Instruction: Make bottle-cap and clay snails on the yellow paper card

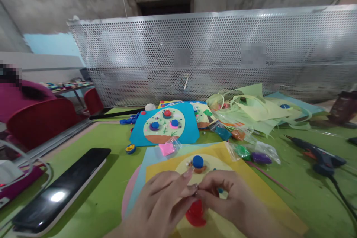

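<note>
My left hand (163, 200) and my right hand (225, 197) meet fingertip to fingertip low in the middle of the view, both pinched on something tiny I cannot make out. Under them lies a yellow sheet (251, 189) with a pale round disc. A blue bottle cap (198, 161) sits on brown clay just beyond my fingers. A red clay piece (195, 214) shows below the pinch.
A blue card with a cap picture (164, 124) lies farther back. Small bags of clay (252, 154) and a pink bag (167, 148) lie around it. A glue gun (318, 154) rests at right, a dark phone (61, 189) at left, and a perforated metal screen (212, 52) stands behind.
</note>
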A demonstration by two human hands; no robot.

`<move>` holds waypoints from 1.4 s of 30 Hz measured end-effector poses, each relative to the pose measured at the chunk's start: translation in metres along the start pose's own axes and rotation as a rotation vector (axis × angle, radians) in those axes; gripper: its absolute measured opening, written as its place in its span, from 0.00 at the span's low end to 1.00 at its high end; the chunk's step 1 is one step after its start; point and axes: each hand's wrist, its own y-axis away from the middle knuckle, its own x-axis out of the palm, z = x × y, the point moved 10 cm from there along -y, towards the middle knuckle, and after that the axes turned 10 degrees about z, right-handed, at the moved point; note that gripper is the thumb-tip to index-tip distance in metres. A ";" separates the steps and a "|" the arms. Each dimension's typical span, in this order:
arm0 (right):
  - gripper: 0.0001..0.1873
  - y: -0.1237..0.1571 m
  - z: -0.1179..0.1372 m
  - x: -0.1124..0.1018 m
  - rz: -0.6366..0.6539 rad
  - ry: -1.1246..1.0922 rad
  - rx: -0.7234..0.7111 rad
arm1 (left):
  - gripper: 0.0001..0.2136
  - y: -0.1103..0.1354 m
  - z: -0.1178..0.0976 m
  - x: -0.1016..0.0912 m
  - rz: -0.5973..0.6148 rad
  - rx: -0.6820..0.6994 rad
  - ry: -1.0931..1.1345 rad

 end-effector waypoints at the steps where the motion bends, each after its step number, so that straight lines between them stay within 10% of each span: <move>1: 0.08 0.001 0.003 -0.002 -0.012 0.022 -0.015 | 0.24 0.000 0.004 0.000 0.008 -0.047 0.006; 5: 0.09 0.002 0.007 -0.033 -0.134 -0.013 -0.038 | 0.04 -0.003 0.027 -0.009 -0.020 -0.300 0.012; 11: 0.14 -0.009 -0.003 -0.067 -0.214 0.019 -0.041 | 0.02 -0.003 0.045 -0.005 0.036 -0.433 -0.019; 42: 0.18 -0.019 -0.035 -0.092 -0.107 0.633 0.188 | 0.12 -0.006 0.042 0.016 0.170 -0.285 -0.017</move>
